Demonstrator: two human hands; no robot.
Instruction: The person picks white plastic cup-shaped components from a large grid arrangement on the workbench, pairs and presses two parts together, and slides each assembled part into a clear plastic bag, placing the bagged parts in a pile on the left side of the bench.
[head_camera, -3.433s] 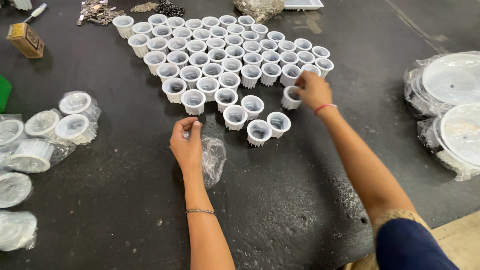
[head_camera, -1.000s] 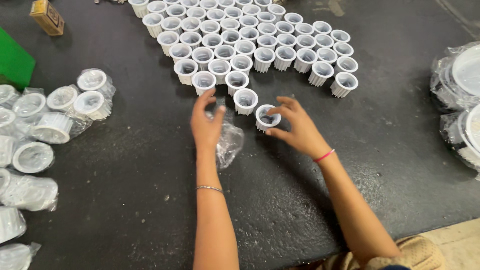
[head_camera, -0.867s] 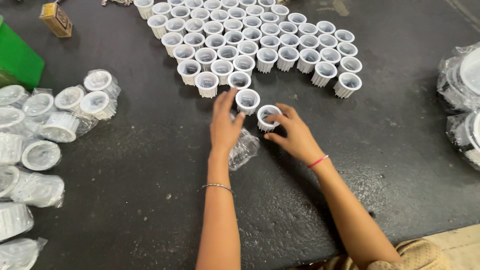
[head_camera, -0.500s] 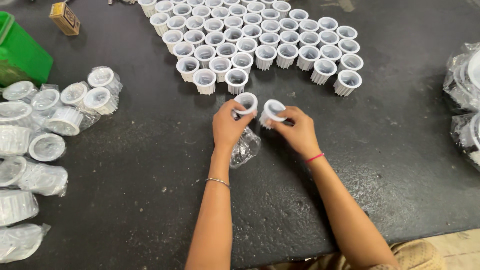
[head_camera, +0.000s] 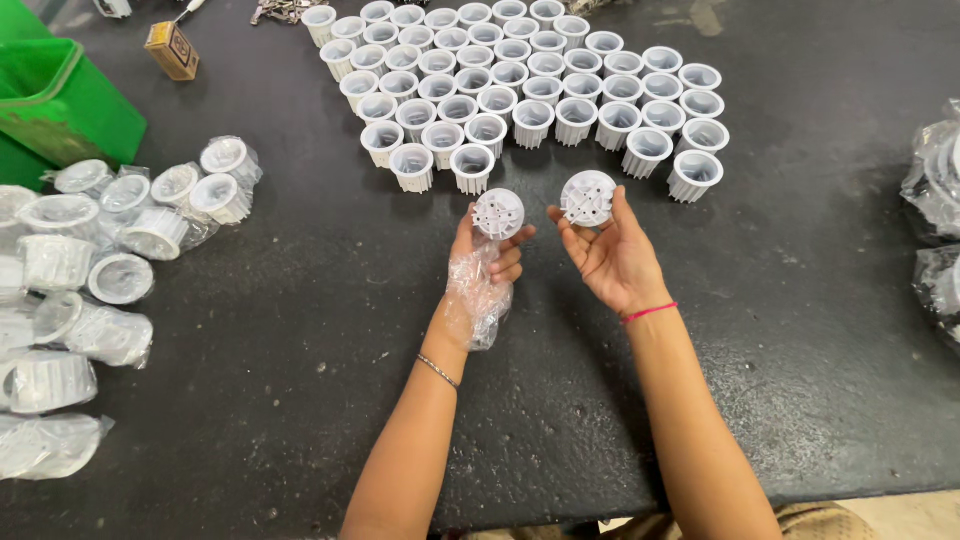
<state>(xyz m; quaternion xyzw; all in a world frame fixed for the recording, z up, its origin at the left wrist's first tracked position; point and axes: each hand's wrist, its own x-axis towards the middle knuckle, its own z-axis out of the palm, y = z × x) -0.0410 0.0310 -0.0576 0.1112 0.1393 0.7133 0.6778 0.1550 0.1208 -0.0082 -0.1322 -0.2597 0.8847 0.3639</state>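
Two white ribbed housings are up off the table, flat round bases turned to the camera, each dotted with small holes. The left housing (head_camera: 498, 213) sits pinched in the fingertips of the left hand (head_camera: 485, 262), which also grips a crumpled clear plastic bag (head_camera: 477, 298) against the palm. The right housing (head_camera: 588, 197) rests on the curled fingertips of the right hand (head_camera: 612, 252), palm up. Just beyond, rows of identical housings (head_camera: 520, 85) stand open-end-up on the dark table (head_camera: 300, 350). Far left: bagged housings (head_camera: 120, 250) and a green bin (head_camera: 65, 100).
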